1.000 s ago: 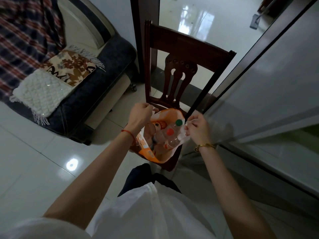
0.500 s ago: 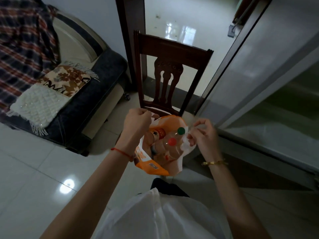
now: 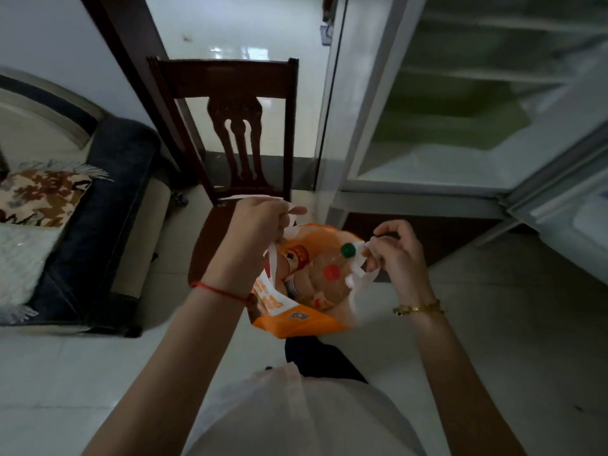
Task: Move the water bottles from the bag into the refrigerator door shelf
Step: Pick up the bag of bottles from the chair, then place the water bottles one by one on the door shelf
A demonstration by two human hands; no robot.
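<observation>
Bottles [image 3: 332, 274] sit in bag [image 3: 296, 319], hands holding handles.

A dark wooden chair [image 3: 230, 103] stands beside a possibly blue sofa [image 3: 108, 199].

Dim, soft-focus room, doorway daylight glaring off floor [image 3: 237, 51], wide-angle bending at edges.

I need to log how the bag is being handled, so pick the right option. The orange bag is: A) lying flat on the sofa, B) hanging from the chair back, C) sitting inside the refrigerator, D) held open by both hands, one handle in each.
D: the left hand and the right hand each grip a white handle, spreading the orange bag open over the bottles' green cap and red cap.
</observation>
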